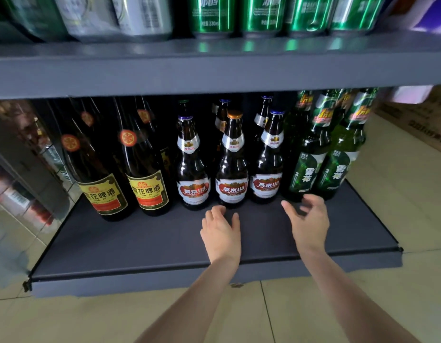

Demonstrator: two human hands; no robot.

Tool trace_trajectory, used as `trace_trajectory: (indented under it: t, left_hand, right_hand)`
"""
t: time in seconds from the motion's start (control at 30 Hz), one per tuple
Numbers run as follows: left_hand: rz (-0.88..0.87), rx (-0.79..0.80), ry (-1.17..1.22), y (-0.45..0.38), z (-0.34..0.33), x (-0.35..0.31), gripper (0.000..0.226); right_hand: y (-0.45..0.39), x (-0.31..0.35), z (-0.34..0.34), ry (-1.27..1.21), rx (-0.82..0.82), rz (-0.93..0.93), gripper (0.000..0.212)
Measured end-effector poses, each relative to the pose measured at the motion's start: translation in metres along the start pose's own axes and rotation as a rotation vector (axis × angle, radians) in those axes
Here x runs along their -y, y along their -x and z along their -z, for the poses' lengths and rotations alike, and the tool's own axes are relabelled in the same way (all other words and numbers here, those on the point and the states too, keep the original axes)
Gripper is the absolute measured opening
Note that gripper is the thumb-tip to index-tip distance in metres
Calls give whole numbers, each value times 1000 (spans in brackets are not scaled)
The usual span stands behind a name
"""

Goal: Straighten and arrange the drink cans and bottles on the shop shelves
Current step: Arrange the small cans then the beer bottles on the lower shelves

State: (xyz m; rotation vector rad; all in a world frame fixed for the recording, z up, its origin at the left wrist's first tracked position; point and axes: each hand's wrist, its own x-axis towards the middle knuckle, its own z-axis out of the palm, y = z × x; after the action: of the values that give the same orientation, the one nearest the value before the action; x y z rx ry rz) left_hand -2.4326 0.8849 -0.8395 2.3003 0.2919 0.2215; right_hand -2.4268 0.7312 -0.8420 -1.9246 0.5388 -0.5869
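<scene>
Left hand [220,233] over bottom shelf [140,243], fingers relaxed, holding nothing, just before middle brown bottle [232,169]. Right hand [309,224] likewise empty, fingers loosely spread, near green bottles [306,167]. Brown bottles upright in rows mid-shelf; dark yellow-label bottles [142,169] at left. Green cans [264,16] and silver cans [142,16] on upper shelf [214,68].

Bottles [232,159] upright on bottom shelf [140,243], cans [261,16] above.
</scene>
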Motion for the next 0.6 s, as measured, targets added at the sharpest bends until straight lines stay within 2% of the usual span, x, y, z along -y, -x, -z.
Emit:
trace_trajectory:
  t: [0.2, 0.4, 0.5, 0.6]
  left_hand:
    - [-90, 113, 15, 15, -19, -26, 37]
    - [-303, 401, -88, 16, -43, -57, 48]
    - [-341, 508, -177, 15, -54, -71, 52]
    - [-349, 550, -223, 13, -67, -83, 55]
  right_hand:
    - [-34, -17, 38, 34, -75, -56, 62]
    - [-77, -17, 45, 34, 30, 5, 76]
    - [-83, -28, 44, 76, 52, 56, 73]
    - [-85, -39, 45, 120, 37, 118, 59]
